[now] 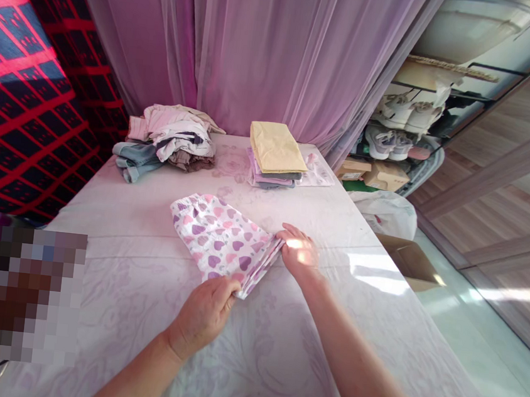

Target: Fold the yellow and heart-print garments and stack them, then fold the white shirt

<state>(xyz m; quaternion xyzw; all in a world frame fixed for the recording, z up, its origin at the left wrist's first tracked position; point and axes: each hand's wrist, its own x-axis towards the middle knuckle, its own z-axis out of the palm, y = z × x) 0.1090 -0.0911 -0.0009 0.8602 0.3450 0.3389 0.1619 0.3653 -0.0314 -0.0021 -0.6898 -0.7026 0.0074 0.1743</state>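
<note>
White pants [223, 235] with purple and pink hearts lie folded on the cloth-covered table, their gathered waist edge at the far left. My left hand [209, 306] pinches the near corner of the folded hem, thumb on top. At the right corner, my right hand [298, 252] grips the same edge, its fingers partly hidden behind the fabric. Several layers show along the edge between my hands. Beyond the pants stands a neat stack of folded clothes [271, 179], topped by a yellow folded piece [277, 148].
A loose heap of clothes [177, 135] lies at the back left of the table [137, 336]. Purple curtains [252, 45] hang behind it. To the right are a shoe rack with sneakers [389, 142], a plastic bag [386, 212] and an open cardboard box [405, 259] on the floor.
</note>
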